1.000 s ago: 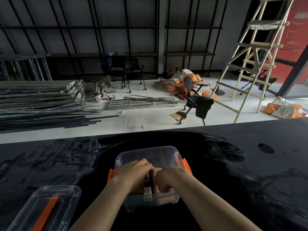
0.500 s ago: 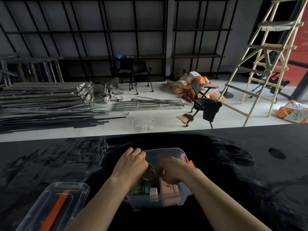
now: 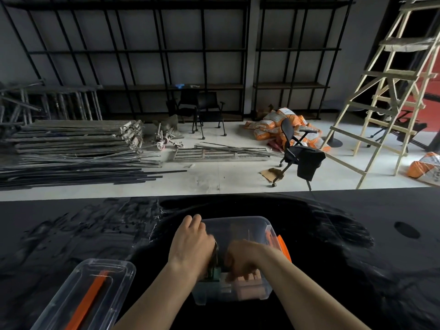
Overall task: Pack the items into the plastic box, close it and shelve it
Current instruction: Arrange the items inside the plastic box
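Black table (image 3: 71,234), clear plastic box (image 3: 238,225) holding small packets (image 3: 247,285).

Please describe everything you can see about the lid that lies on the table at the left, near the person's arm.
The lid is a clear plastic rectangle with rounded corners and a raised rim. An orange strip, apparently its handle, runs along its middle. It lies flat on the black table, set at an angle, to the left of the plastic box. It is off the box, and neither hand touches it. Its near end is cut off by the picture's lower edge.
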The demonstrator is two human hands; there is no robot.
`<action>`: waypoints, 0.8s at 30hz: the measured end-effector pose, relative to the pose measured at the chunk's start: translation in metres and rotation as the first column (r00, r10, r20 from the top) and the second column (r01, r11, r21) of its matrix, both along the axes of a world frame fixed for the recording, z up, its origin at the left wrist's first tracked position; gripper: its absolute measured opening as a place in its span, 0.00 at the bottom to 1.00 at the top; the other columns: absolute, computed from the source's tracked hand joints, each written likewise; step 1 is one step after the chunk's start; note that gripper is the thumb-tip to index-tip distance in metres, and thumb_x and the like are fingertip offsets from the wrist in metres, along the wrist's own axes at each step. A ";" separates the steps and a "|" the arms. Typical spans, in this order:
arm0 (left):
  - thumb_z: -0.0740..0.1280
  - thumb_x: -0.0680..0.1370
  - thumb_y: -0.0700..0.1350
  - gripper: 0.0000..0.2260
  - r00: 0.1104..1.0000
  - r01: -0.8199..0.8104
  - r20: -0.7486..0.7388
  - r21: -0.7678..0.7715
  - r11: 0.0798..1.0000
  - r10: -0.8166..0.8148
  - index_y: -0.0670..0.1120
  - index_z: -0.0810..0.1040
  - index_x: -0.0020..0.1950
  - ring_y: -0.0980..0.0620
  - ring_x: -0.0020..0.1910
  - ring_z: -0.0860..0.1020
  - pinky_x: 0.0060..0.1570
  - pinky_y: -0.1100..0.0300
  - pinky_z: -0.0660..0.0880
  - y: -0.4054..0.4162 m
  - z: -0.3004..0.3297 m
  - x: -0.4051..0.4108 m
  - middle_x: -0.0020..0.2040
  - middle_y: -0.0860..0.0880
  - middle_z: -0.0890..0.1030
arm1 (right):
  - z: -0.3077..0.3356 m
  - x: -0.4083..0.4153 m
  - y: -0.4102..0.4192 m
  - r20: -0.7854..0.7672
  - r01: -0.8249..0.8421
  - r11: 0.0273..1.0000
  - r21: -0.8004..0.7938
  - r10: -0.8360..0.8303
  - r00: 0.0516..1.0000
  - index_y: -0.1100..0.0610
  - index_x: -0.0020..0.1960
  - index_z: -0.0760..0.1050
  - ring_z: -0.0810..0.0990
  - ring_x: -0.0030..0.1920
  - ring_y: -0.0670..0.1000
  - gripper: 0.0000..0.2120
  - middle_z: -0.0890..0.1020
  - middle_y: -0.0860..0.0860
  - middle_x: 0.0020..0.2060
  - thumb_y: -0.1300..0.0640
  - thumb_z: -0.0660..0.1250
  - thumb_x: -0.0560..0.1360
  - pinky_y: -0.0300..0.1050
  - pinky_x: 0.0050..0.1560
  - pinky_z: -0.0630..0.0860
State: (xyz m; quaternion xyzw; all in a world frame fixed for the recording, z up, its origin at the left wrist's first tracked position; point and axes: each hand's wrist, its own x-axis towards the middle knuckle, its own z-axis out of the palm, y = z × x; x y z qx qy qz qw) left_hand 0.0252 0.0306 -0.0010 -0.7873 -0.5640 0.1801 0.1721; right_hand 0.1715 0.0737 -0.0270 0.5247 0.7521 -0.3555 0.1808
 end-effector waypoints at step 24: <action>0.57 0.77 0.49 0.16 0.400 -0.334 0.906 0.000 0.943 0.142 0.55 0.76 0.62 0.46 0.47 0.82 0.41 0.51 0.76 -0.031 -0.025 -0.045 0.60 0.55 0.77 | 0.009 -0.027 -0.016 -0.221 0.188 0.981 0.045 -0.173 0.960 0.54 0.45 0.82 0.88 0.39 0.53 0.11 0.88 0.55 0.42 0.53 0.80 0.66 0.52 0.45 0.86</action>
